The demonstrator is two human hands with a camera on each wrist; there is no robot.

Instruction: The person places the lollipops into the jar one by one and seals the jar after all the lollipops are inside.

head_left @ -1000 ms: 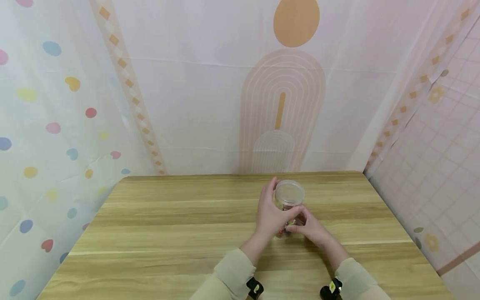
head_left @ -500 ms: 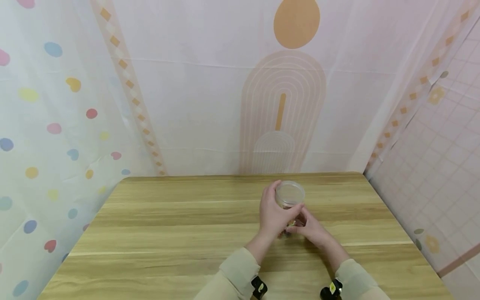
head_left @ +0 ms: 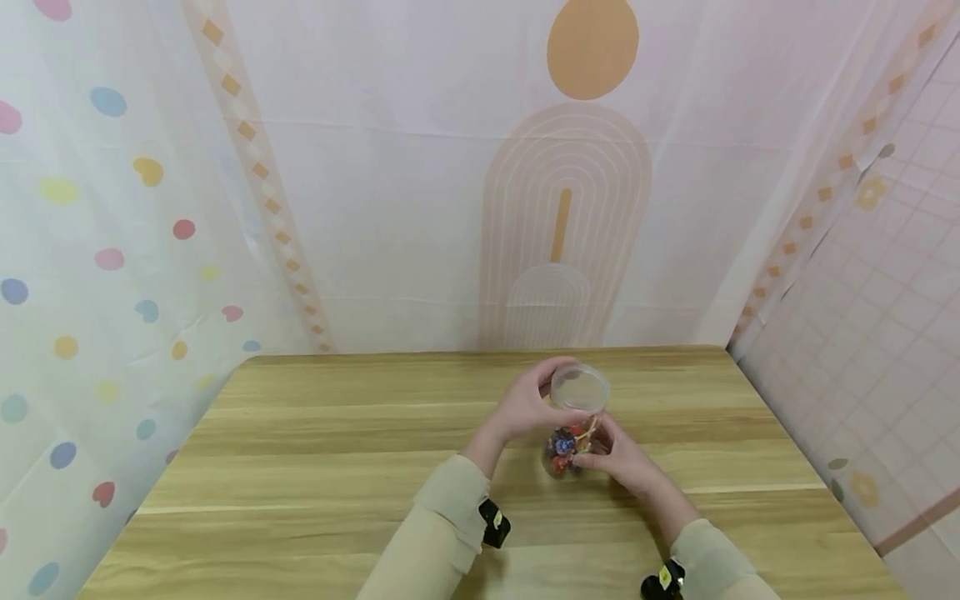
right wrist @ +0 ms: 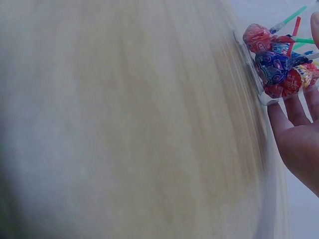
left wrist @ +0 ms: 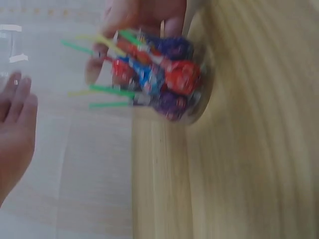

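A clear plastic jar of wrapped lollipops with coloured sticks stands on the wooden table, right of centre. Its clear round lid is on top. My left hand curls round the lid's left rim from the side. My right hand grips the jar's lower body from the right; its fingers lie under the jar's base in the right wrist view. In the left wrist view, the left fingertips show near the clear lid edge.
The table's far edge meets a patterned fabric backdrop. A dotted curtain hangs at the left and a tiled sheet at the right. Bare wood lies left of the jar.
My left hand has moved from around the jar's body up to the lid, and its forearm has swung left. The lollipops now show. The right hand stays on the jar.
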